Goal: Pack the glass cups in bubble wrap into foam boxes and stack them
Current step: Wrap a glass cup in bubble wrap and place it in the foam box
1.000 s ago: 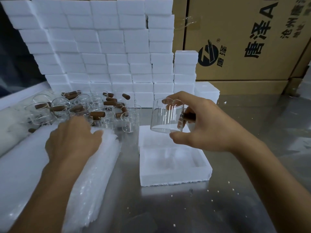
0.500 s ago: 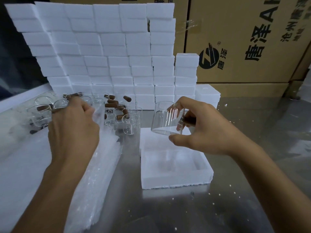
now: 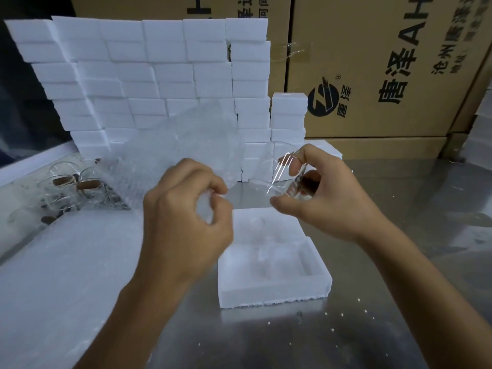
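The left hand (image 3: 183,217) pinches a lifted bubble wrap sheet (image 3: 183,145); the right hand (image 3: 316,198) grips a glass cup (image 3: 279,171) above the open foam box (image 3: 274,265) on the tabletop (image 3: 372,328)
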{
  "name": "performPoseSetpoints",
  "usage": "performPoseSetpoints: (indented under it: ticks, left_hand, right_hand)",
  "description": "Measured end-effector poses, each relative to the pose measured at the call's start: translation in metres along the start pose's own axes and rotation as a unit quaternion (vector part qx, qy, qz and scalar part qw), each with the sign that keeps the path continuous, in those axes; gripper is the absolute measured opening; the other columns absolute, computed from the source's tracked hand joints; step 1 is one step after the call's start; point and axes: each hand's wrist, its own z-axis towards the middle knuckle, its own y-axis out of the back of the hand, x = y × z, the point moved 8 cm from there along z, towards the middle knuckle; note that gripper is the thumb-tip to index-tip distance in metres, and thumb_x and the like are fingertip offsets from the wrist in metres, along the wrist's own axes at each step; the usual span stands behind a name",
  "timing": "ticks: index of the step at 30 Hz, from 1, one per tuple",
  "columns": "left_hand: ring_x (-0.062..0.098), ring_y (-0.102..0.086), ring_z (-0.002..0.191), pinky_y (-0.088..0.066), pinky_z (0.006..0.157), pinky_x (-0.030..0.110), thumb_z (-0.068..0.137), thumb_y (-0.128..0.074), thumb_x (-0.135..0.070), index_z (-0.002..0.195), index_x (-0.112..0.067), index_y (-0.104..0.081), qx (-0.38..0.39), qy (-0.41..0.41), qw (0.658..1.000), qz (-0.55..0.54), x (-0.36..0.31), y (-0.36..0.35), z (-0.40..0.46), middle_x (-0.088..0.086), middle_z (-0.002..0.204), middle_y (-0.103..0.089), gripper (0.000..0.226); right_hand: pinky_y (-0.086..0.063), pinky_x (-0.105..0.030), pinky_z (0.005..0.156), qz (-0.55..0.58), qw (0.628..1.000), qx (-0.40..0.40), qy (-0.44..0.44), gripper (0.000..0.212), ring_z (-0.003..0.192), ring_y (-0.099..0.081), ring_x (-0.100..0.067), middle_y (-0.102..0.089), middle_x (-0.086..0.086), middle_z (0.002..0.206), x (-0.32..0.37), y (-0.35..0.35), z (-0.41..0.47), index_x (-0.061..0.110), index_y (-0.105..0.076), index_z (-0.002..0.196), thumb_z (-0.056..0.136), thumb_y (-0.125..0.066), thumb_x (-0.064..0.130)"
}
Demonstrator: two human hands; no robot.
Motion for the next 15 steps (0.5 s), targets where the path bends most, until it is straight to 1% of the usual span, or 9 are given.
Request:
performPoseSetpoints:
  ticks: [1,3,5,7,8,9,11,13,15]
  left_hand:
    - [0.016,-0.057,0.071,-0.046,0.067,0.020,0.076,-0.063,0.001,0.070,-0.002,-0.066,0.000,0.008,1.000,-0.021,-0.002,-0.003,-0.002,0.004,0.076,-0.062,0.007]
    - [0.012,-0.053,0.065,-0.044,0.064,0.019,0.082,-0.069,-0.013,0.066,-0.006,-0.062,-0.016,0.054,0.998,-0.042,0.002,-0.008,-0.007,0.000,0.069,-0.059,0.019]
    - [0.011,-0.052,0.061,-0.046,0.061,0.018,0.085,-0.075,-0.017,0.066,-0.012,-0.055,-0.030,0.130,0.990,-0.056,0.014,-0.013,-0.013,-0.005,0.063,-0.055,0.027]
    - [0.004,-0.057,0.065,-0.042,0.060,0.009,0.084,-0.077,-0.018,0.072,-0.022,-0.051,-0.020,0.219,0.972,-0.082,0.032,-0.022,-0.021,-0.009,0.061,-0.054,0.029]
    - [0.001,-0.059,0.066,-0.042,0.062,0.007,0.084,-0.077,-0.020,0.077,-0.027,-0.050,-0.007,0.263,0.960,-0.099,0.041,-0.027,-0.026,-0.009,0.060,-0.056,0.028]
    - [0.001,-0.062,0.066,-0.046,0.066,0.010,0.084,-0.076,-0.023,0.083,-0.030,-0.052,0.009,0.304,0.945,-0.121,0.050,-0.033,-0.031,-0.008,0.061,-0.059,0.026]
    - [0.013,-0.067,0.068,-0.057,0.078,0.034,0.083,-0.077,-0.024,0.091,-0.030,-0.061,0.040,0.377,0.910,-0.168,0.065,-0.046,-0.041,-0.005,0.062,-0.062,0.019]
    - [0.017,-0.067,0.068,-0.059,0.082,0.047,0.080,-0.081,-0.021,0.083,-0.028,-0.072,0.067,0.432,0.877,-0.198,0.073,-0.055,-0.051,-0.005,0.061,-0.063,0.011]
    - [0.016,-0.063,0.067,-0.059,0.084,0.048,0.075,-0.085,-0.018,0.070,-0.025,-0.077,0.085,0.465,0.855,-0.213,0.074,-0.060,-0.058,-0.001,0.061,-0.066,0.012]
  right_hand:
    - [-0.046,-0.026,0.048,0.004,1.000,-0.008,-0.002,0.038,0.052,-0.049,-0.012,-0.065,0.009,0.067,0.000,0.002,0.000,0.033,-0.048,0.082,0.067,-0.083,0.028]
    - [-0.049,-0.032,0.050,0.006,1.000,-0.021,-0.007,0.039,0.054,-0.052,-0.015,-0.068,0.002,0.080,-0.001,0.005,0.001,0.031,-0.048,0.082,0.067,-0.084,0.030]
    - [-0.046,-0.027,0.048,0.001,0.999,-0.032,-0.012,0.041,0.052,-0.050,-0.011,-0.069,-0.001,0.083,-0.002,0.008,0.001,0.029,-0.046,0.080,0.066,-0.085,0.031]
    - [-0.042,-0.023,0.047,-0.004,0.999,-0.036,-0.017,0.043,0.049,-0.047,-0.007,-0.071,0.000,0.086,-0.002,0.009,0.001,0.028,-0.045,0.075,0.064,-0.086,0.032]
    - [-0.042,-0.023,0.046,-0.002,0.999,-0.036,-0.021,0.044,0.048,-0.046,-0.006,-0.072,-0.002,0.089,-0.003,0.009,0.000,0.027,-0.045,0.073,0.062,-0.087,0.034]
    - [-0.043,-0.025,0.045,-0.002,0.999,-0.033,-0.029,0.045,0.046,-0.045,-0.005,-0.073,-0.003,0.092,-0.002,0.009,0.000,0.027,-0.046,0.071,0.060,-0.088,0.037]
    - [-0.048,-0.032,0.044,-0.005,0.999,-0.028,-0.039,0.047,0.045,-0.045,-0.005,-0.073,-0.006,0.097,-0.001,0.008,-0.001,0.026,-0.047,0.069,0.055,-0.088,0.045]
    - [-0.052,-0.037,0.049,-0.010,0.999,-0.025,-0.044,0.049,0.046,-0.047,-0.005,-0.073,-0.007,0.099,0.000,0.007,-0.001,0.026,-0.049,0.068,0.051,-0.087,0.052]
    - [-0.052,-0.033,0.053,-0.009,0.999,-0.021,-0.039,0.049,0.047,-0.048,-0.004,-0.074,-0.006,0.096,0.002,0.006,-0.001,0.028,-0.050,0.066,0.050,-0.087,0.055]
